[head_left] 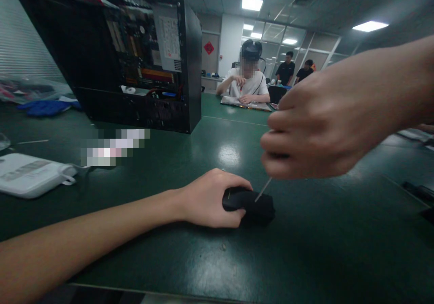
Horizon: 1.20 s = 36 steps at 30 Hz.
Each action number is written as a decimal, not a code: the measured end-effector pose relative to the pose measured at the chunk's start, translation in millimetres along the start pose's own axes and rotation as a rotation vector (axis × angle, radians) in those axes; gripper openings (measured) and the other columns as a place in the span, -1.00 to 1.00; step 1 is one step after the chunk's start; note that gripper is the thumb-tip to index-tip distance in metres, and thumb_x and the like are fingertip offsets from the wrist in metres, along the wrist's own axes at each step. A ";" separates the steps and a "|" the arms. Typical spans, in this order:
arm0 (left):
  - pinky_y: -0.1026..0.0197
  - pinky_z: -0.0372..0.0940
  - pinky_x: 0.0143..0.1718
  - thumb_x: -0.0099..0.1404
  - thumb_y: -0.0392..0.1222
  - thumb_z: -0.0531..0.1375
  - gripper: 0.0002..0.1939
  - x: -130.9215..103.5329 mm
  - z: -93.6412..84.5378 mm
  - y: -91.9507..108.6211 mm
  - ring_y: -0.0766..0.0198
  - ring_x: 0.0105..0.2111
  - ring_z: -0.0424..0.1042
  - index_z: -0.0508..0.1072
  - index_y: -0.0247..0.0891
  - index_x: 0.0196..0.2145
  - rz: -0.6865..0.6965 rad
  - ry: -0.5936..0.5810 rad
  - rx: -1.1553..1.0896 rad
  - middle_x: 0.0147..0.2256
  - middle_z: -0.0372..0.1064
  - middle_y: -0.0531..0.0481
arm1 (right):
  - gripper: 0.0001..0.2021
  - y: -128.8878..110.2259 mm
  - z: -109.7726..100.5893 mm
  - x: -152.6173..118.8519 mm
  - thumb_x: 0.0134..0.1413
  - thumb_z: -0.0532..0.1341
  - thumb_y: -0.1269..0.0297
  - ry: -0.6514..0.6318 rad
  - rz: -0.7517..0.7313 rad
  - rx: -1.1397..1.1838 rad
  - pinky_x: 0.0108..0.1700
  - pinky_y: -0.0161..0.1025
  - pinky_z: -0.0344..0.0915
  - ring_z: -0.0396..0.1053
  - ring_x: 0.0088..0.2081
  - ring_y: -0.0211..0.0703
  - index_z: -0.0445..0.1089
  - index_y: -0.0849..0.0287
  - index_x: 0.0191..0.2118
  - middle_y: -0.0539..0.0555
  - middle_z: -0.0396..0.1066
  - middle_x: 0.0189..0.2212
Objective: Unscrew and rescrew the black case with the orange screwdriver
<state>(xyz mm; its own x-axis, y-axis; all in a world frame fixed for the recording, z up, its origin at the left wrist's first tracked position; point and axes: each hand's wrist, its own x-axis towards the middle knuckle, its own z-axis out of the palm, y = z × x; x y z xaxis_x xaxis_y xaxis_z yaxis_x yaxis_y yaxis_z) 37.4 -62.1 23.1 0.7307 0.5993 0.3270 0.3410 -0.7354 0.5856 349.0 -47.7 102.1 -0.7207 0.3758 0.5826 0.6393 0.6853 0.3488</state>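
Observation:
On the green tabletop lies a small black box-shaped device [259,207]; its exact kind does not show. My left hand [213,200] is closed round its left end, with thumb and fingers on opposite sides. Above and to the right, my right hand [315,119] is wrapped in a fist round a screwdriver [263,189]. Only the thin metal shaft shows, slanting down to the left, its tip at the top face of the black device. The handle is hidden inside the fist.
An open black computer case [195,69] stands at the back left. A white device with a strap [34,175] and a blue glove-like cloth [47,107] lie at the left. Across the green table [162,254] a person [252,85] sits; other people stand farther back.

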 end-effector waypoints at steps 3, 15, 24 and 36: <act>0.20 0.38 -0.20 0.09 -0.21 0.33 -0.56 -1.1 -1.1 9.2 0.15 -0.27 0.56 0.56 -0.26 -0.03 -0.041 -0.011 0.063 -0.20 0.58 -0.02 | -0.52 12.2 -9.5 -10.1 0.51 -0.02 -0.06 0.026 -0.020 -0.007 -0.35 -0.27 0.24 0.42 -0.31 -0.28 0.44 0.12 -0.31 0.03 0.46 -0.38; 0.24 0.36 -0.04 0.22 -0.02 0.46 -0.51 11.3 9.4 7.6 0.16 -0.08 0.57 0.60 -0.30 0.04 0.036 -0.069 -0.078 -0.03 0.58 -0.09 | -0.62 24.6 -26.9 -16.7 0.53 -0.02 0.13 -0.239 -0.550 -0.263 -0.54 -0.17 -0.05 0.15 -0.61 -0.25 0.23 0.09 -0.38 -0.05 0.23 -0.59; 0.21 0.40 -0.03 0.19 -0.05 0.47 -0.51 5.7 9.9 2.6 0.14 -0.10 0.58 0.60 -0.29 0.03 0.115 -0.076 -0.154 -0.07 0.59 -0.12 | -0.70 6.1 0.3 -18.1 0.47 0.08 0.15 -0.218 -0.501 -0.136 -0.51 -0.23 -0.06 0.21 -0.63 -0.25 0.19 0.09 -0.37 -0.09 0.24 -0.59; 0.20 0.40 -0.06 0.12 -0.13 0.46 -0.50 5.2 17.7 3.1 0.14 -0.14 0.59 0.60 -0.30 0.01 0.136 -0.024 -0.134 -0.10 0.62 -0.08 | -0.64 -4.8 9.8 -32.9 0.47 0.09 0.13 -0.188 -0.329 -0.107 -0.53 -0.24 -0.03 0.21 -0.62 -0.29 0.25 0.12 -0.41 -0.09 0.26 -0.60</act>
<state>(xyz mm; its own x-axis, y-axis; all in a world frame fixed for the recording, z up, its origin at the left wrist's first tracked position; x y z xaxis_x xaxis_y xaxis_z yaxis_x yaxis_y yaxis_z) 52.7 -66.9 13.4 0.7790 0.4884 0.3932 0.1577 -0.7596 0.6310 367.0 -57.3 74.0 -0.9220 0.2616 0.2853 0.3831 0.7232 0.5747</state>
